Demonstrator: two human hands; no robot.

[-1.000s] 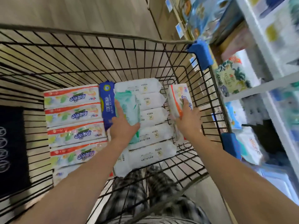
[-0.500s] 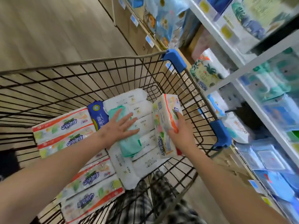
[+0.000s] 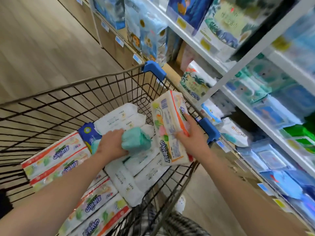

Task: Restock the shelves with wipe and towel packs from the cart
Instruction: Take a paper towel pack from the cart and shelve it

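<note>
Lift begun on both sides. Right grip (image 3: 192, 133) clasping orange-striped towel pack (image 3: 170, 130), now tipped upright and raised beside the cart's (image 3: 85, 82) right rim, no longer low in the basket. Left grip (image 3: 111, 144), flat a moment ago, now curled round green wipe pack (image 3: 136, 139) atop white packs (image 3: 119, 116) mid-cart. Likely next: across to shelves (image 3: 238, 99).

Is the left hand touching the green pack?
Touching. The head view shows the left hand with its fingers curled over the near end of the green pack, gripping it.
</note>
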